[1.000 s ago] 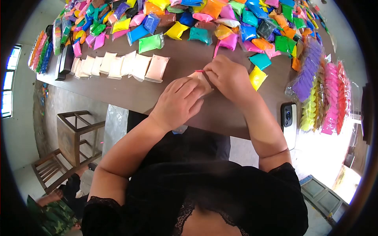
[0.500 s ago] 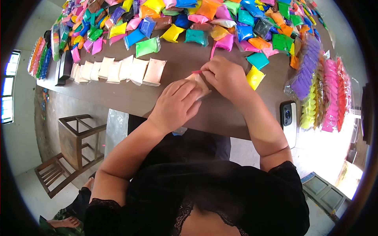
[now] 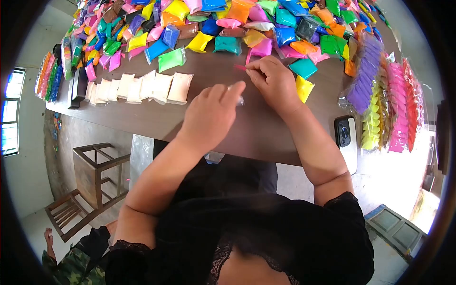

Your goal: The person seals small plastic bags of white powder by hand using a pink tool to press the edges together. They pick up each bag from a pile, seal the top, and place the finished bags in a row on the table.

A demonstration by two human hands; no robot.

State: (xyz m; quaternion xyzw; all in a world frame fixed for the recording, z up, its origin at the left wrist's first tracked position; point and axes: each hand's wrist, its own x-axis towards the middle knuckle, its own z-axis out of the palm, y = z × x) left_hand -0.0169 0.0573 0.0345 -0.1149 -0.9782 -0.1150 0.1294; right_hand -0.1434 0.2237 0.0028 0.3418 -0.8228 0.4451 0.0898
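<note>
My left hand [image 3: 210,114] is closed above the brown table, its fingers curled around a small packet, of which only a bit of clear plastic wrapper [image 3: 241,101] shows. The rest of that packet is hidden behind the hand. My right hand [image 3: 274,83], just to the right and a little farther off, pinches a thin pink strip [image 3: 240,67] between thumb and forefinger. To the left of my hands lies a row of cream-coloured packets [image 3: 179,88], side by side. A yellow packet [image 3: 304,89] rests close to my right wrist.
A heap of bright packets [image 3: 228,44] covers the table's far side. Bagged purple pieces [image 3: 365,71] and a phone [image 3: 346,137] are at the right. A wooden chair [image 3: 88,178] stands at the left, near a person in camouflage clothing [image 3: 78,261].
The cream packet showing under my left hand is now almost wholly hidden by it. Both hands have shifted slightly, with the pink strip still in my right. More of the other person shows.
</note>
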